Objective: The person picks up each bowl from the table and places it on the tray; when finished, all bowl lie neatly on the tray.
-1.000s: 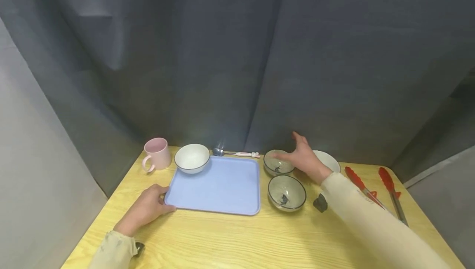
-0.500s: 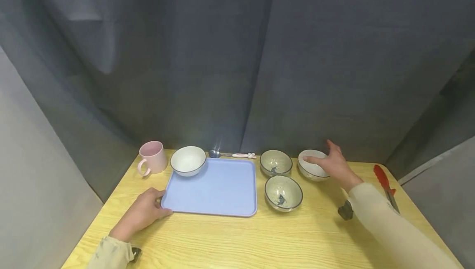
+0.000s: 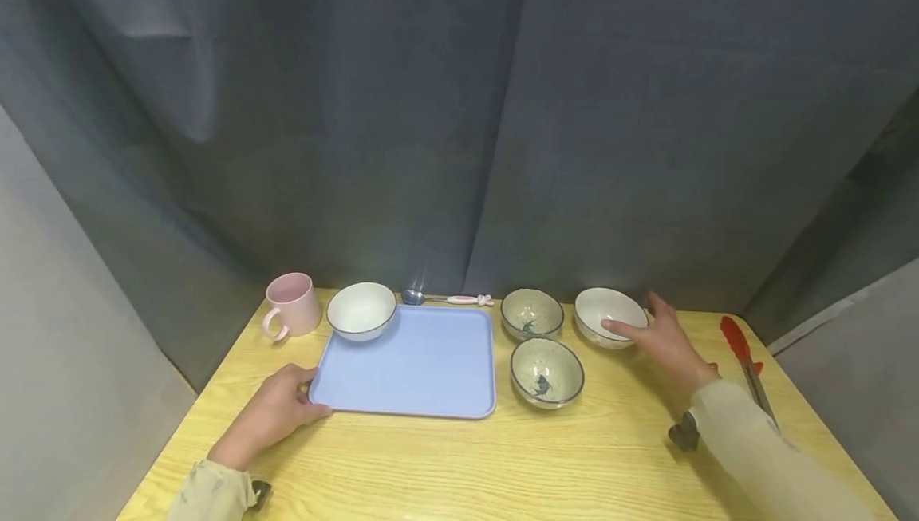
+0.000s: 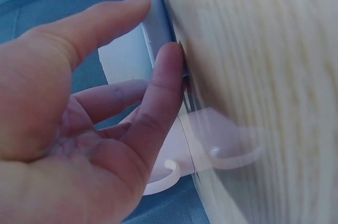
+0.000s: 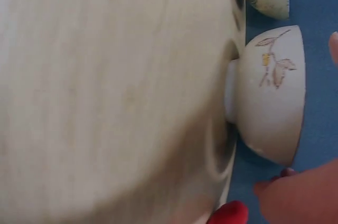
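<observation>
At the near left corner of the light blue tray (image 3: 416, 369), my left hand (image 3: 269, 413) grips the edge with thumb and fingers. The left wrist view shows my left hand (image 4: 100, 123) with fingertips right at the tray's rim (image 4: 150, 18). My right hand (image 3: 668, 349) is spread beside a white bowl (image 3: 606, 313), its thumb over the rim in the head view. In the right wrist view, that white bowl (image 5: 274, 92) has a brown leaf pattern on its side and stands on the table; my fingers (image 5: 303, 197) are apart from it.
Two beige fish-pattern bowls (image 3: 548, 373) stand right of the tray. A white bowl (image 3: 362, 309) overlaps the tray's far left corner, with a pink mug (image 3: 294, 305) beside it. A spoon (image 3: 452, 298) lies behind the tray. Red-tipped tongs (image 3: 747, 361) lie far right; a dark curtain (image 3: 459, 122) hangs behind.
My right hand has moved right, from over the far beige bowl to the right-hand white bowl, then slightly further right. The left hand stays at the tray; the view has shifted a little.
</observation>
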`<state>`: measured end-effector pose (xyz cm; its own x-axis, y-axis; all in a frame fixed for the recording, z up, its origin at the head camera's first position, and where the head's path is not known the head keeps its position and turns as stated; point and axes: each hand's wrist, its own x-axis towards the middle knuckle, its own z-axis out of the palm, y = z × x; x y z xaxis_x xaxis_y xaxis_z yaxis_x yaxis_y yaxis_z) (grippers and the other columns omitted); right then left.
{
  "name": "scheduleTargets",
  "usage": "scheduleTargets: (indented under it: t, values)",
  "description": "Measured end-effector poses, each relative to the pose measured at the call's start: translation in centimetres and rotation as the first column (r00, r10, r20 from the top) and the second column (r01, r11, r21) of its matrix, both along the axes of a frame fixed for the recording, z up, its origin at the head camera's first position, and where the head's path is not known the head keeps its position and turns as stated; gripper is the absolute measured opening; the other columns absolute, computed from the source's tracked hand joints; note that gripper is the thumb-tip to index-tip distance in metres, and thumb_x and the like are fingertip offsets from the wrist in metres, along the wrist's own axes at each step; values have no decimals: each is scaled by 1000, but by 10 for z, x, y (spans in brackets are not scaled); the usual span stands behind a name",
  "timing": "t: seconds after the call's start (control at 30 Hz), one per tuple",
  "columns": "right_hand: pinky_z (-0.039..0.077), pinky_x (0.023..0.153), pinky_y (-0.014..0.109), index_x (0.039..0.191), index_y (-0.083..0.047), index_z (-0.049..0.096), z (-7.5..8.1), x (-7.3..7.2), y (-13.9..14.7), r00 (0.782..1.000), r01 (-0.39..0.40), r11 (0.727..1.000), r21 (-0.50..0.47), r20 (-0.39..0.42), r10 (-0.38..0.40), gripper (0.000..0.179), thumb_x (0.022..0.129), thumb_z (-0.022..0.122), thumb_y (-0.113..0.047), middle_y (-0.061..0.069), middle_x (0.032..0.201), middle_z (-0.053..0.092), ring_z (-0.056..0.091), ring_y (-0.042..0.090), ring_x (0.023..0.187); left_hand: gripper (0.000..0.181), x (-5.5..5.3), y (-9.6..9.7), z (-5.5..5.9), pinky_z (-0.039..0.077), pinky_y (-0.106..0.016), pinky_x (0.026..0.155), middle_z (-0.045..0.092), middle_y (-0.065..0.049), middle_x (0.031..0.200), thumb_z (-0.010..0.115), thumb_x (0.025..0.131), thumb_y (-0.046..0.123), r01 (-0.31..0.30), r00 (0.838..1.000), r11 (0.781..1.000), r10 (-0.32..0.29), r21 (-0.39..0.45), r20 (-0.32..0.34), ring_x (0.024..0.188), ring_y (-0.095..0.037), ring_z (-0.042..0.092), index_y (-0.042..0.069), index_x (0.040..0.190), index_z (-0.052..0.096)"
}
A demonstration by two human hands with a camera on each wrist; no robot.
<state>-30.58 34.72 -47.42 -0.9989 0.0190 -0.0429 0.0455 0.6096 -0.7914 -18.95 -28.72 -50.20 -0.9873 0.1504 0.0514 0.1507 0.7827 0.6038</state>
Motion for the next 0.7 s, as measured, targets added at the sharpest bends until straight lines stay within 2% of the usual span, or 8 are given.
scheduleTargets:
  t: [0.13,0.17,0.37,0.43,0.7]
  values:
    - [22,135,74,175,6,-12,-6,4,0,998,-15,999,-52,63,18,131,102,80,-53,39,182,0,16,59,169,65,1,-2,-1,50,-26,72,72,-12,107,98,85,20,-11,1000,1000,11,13,18,88,-16,59,-6,139,74]
    - [24,135,72,175,6,-10,-8,4,1,998,-17,998,-62,65,21,130,102,80,-52,39,182,4,20,58,168,64,2,-2,-1,50,-26,71,72,-12,107,98,85,20,-13,1000,1000,13,15,20,87,-16,59,-6,138,74]
    - [31,133,68,177,2,0,-24,4,3,999,1,994,-106,37,3,128,97,89,-44,36,178,24,35,52,162,68,0,-1,0,48,-26,70,71,-14,108,97,85,19,-17,999,1000,16,18,31,86,-17,58,-9,141,72]
    - [30,134,68,177,1,-1,-28,5,3,999,3,994,-112,38,1,131,95,90,-43,36,179,24,34,52,163,68,0,0,-1,48,-26,70,71,-14,107,97,85,19,-15,999,1000,15,21,35,86,-17,58,-10,141,71]
    - [31,132,69,177,1,0,-33,5,6,999,-42,987,-153,10,44,124,98,89,-33,36,177,24,33,51,162,69,0,1,-1,47,-26,69,71,-14,107,97,84,17,-20,1000,1000,19,17,24,85,-17,58,-11,141,70]
